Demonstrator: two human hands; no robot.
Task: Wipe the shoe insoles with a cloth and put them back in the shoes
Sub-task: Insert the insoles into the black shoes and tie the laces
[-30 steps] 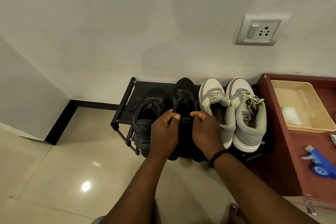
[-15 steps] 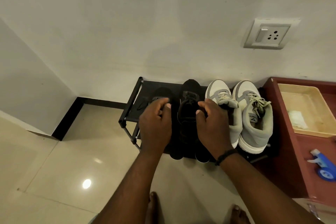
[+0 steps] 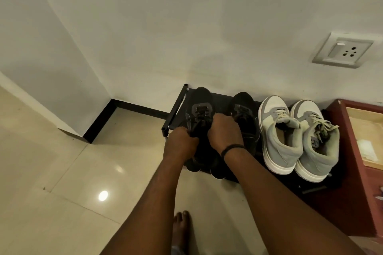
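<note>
Two black shoes stand on a low black rack (image 3: 175,107) against the wall. My left hand (image 3: 180,141) grips the left side of the left black shoe (image 3: 201,107) at its opening. My right hand (image 3: 224,130) grips the same shoe's right side, between it and the right black shoe (image 3: 244,114). A pair of grey and white sneakers (image 3: 277,130) stands to the right on the rack, openings toward me. No insole or cloth shows in either hand.
A dark red cabinet (image 3: 350,151) stands to the right of the rack, with a beige tray (image 3: 364,130) on top. A wall socket (image 3: 344,51) is above it. My bare foot (image 3: 181,227) is on the glossy tiled floor.
Both hands have shifted from the right black shoe to the left one, which now stands further back and apart from its mate. The camera has swung left.
</note>
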